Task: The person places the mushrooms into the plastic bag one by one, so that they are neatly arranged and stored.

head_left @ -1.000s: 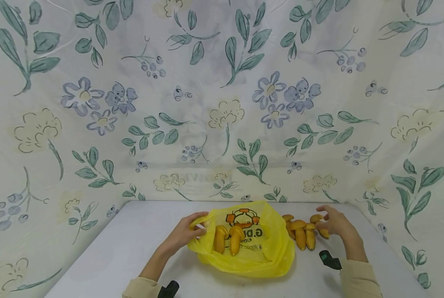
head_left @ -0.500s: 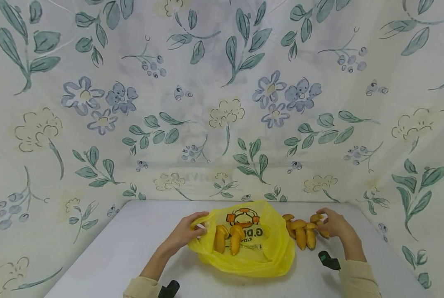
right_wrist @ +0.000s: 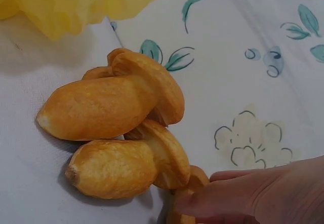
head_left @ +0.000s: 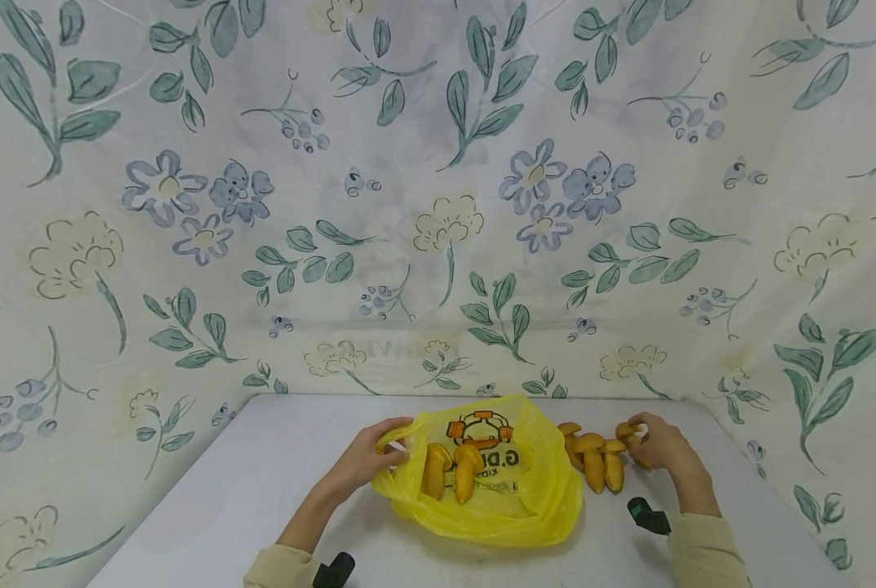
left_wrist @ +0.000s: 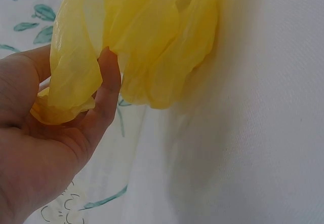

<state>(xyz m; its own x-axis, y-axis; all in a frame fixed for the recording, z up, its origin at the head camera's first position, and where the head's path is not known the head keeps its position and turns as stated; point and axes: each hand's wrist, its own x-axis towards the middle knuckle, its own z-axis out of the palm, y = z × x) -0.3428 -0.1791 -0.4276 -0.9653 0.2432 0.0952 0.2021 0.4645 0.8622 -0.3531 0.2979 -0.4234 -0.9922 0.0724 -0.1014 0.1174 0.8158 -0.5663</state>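
Head: the left hand is gripping the yellow bag; the right hand, just drawn in, is pinching the outermost mushroom, apparently securing it. Left wrist: half-curled fingers are holding the bag. Right wrist: loose mushrooms are lying beside the right hand.

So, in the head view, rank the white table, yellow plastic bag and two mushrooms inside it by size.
1. White table
2. Yellow plastic bag
3. Left mushroom and right mushroom: too alike to rank

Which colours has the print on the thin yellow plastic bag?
Orange and black: the print on the yellow bag shows best in the head view.
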